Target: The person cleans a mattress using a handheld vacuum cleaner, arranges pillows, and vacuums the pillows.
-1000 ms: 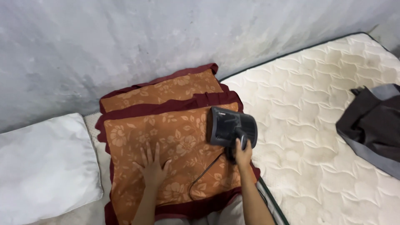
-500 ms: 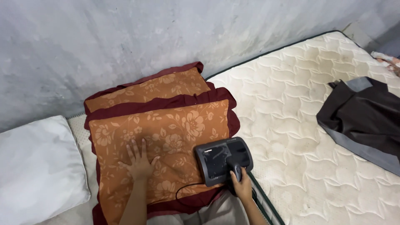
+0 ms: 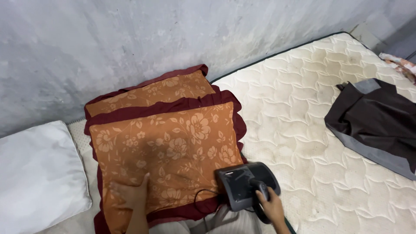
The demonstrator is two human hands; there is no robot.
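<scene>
My right hand (image 3: 272,207) grips the handle of a dark grey handheld vacuum (image 3: 245,184), whose head sits at the near right corner of an orange floral pillow (image 3: 169,147) with a maroon border. Its black cord (image 3: 200,200) loops over the pillow's near edge. My left hand (image 3: 130,193) presses on the pillow's near left part, fingers bent over the fabric. A second matching pillow (image 3: 151,92) lies behind it, against the wall.
A white pillow (image 3: 37,173) lies to the left. The cream quilted mattress (image 3: 303,121) stretches to the right, with a dark grey garment (image 3: 375,123) on it. A grey concrete wall (image 3: 130,39) runs along the back.
The vacuum has come toward me across the pillow, from its upper right area to its near right corner. My left hand slid toward the pillow's near left edge.
</scene>
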